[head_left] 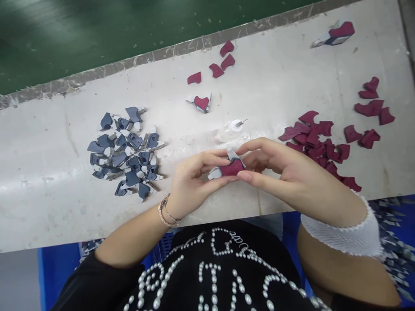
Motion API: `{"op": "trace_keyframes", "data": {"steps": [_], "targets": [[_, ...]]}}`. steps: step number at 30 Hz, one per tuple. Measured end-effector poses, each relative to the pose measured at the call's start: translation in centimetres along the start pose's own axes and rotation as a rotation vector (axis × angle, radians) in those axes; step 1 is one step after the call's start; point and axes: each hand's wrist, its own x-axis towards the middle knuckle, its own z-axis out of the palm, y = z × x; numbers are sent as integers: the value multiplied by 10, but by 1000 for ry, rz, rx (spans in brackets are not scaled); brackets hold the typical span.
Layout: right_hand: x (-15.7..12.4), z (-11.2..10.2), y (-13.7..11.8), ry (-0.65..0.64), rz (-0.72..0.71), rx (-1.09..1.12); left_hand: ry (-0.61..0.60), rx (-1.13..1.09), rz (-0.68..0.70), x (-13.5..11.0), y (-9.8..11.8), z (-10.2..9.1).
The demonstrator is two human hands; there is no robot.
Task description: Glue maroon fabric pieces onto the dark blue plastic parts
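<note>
Just above the table's near edge, a small grey-and-maroon plastic part (232, 168) is between my hands. My left hand (193, 175) is closed round its left side, fingers above and thumb below. My right hand (280, 166) pinches at the right side, thumb against the maroon face and fingers partly hidden behind. Beyond the hands lies a clear bottle (227, 132) with a thin metal needle tip. A similar part with a maroon face (201, 103) rests farther back.
A pile of blue-grey parts (125, 153) spreads on the left of the white table (42, 172). Loose maroon pieces (313, 136) lie at right, with several more (216, 70) at the back. Another assembled part (340, 34) is far right. Blue bins (397, 242) sit below the edge.
</note>
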Motion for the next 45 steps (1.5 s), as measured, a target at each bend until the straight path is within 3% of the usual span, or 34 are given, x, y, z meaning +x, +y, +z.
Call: {"op": "trace_keyframes", "data": {"steps": [9,19,33,45], "targets": [[3,3,0,-26,-26,9,8,-50,28,2,1,-1],[2,0,-5,-43,-47,-35,16,70,147,2,-1,-3],[5,2,-1,-16,-72,-29,11,82,119,3,-1,-4],[12,7,-1,-25,-32,73,-9,288,274,4,1,-6]]}}
